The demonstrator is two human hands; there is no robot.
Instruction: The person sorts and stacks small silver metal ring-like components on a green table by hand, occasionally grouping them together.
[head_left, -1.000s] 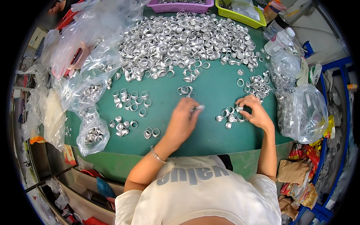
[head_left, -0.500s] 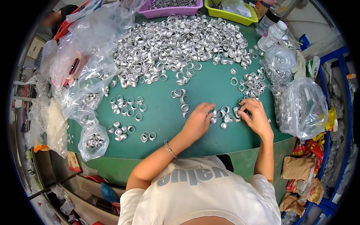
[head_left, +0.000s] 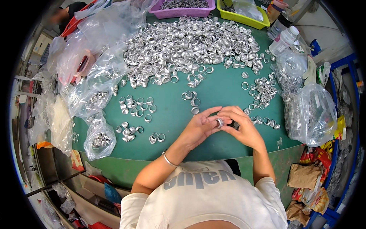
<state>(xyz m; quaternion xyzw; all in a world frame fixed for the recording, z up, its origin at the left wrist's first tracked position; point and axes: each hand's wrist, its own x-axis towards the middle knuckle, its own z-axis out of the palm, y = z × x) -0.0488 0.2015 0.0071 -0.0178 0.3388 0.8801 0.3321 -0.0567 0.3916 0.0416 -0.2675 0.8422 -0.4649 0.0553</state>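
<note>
My left hand (head_left: 197, 129) and my right hand (head_left: 246, 130) meet over the front of the green table. Pinched between their fingertips is a silver-coloured ring (head_left: 219, 123), gripped from both sides. Other rings show partly beneath my right fingers. A short line of rings (head_left: 266, 121) lies just right of my right hand. Beyond my left hand a few more rings (head_left: 195, 102) form a curved row. Farther back spreads a large heap of similar rings (head_left: 187, 49). Smaller groups of rings (head_left: 139, 113) lie to the left, and a dense cluster (head_left: 263, 91) lies at the right.
Clear plastic bags holding rings (head_left: 100, 139) line the left side. Another filled bag (head_left: 310, 112) stands at the right edge. A purple tray (head_left: 179, 13) and a yellow-green tray (head_left: 244, 20) sit at the back, near a white bottle (head_left: 284, 41). Part of another person shows at far left.
My hands have come together, lifting a ring between them; before, they were apart over the rings. The whole view has shifted slightly, so table things appear farther right.
</note>
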